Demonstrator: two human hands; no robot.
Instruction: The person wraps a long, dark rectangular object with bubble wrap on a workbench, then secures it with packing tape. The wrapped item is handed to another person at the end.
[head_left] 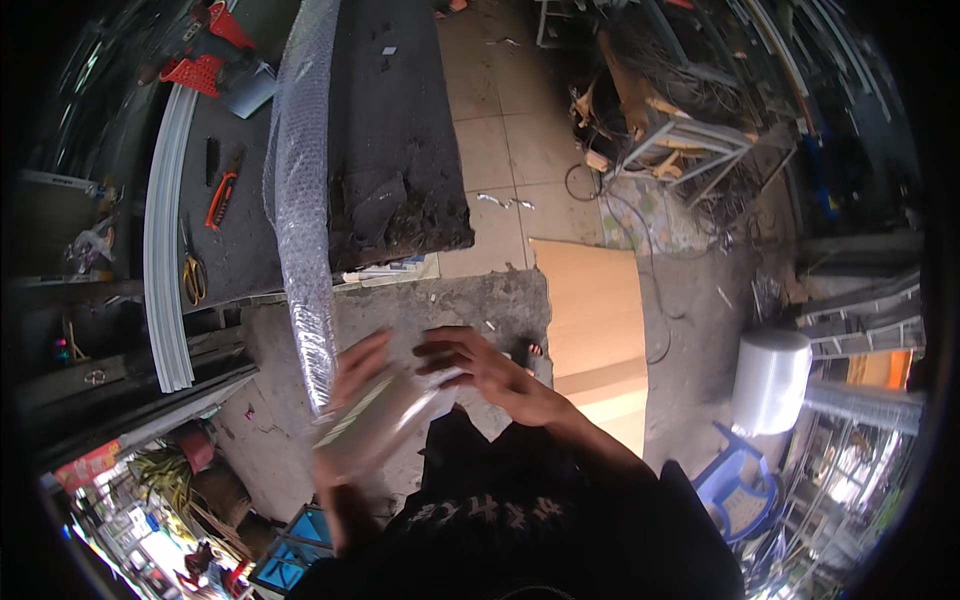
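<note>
A long bundle in clear bubble wrap (300,170) runs along the dark worktable, its shiny near end hanging over the edge. Close to that end, my left hand (362,368) is smeared by motion. It appears to hold a wide, glossy, see-through roll (375,425), blurred too, which looks like plastic film or tape. The roll hides my left palm. My right hand (495,380) is beside the roll's far right end, fingers apart and slightly curved. Whether its fingertips touch the roll cannot be made out.
On the worktable (380,110) lie an orange cutter (221,200), yellow-handled scissors (194,278), pale metal profiles (170,240) and red baskets (195,74). Flat cardboard (595,320) covers floor at right. Beyond are a white roll (772,382), a blue chair (738,485) and a metal frame (690,150) with cables.
</note>
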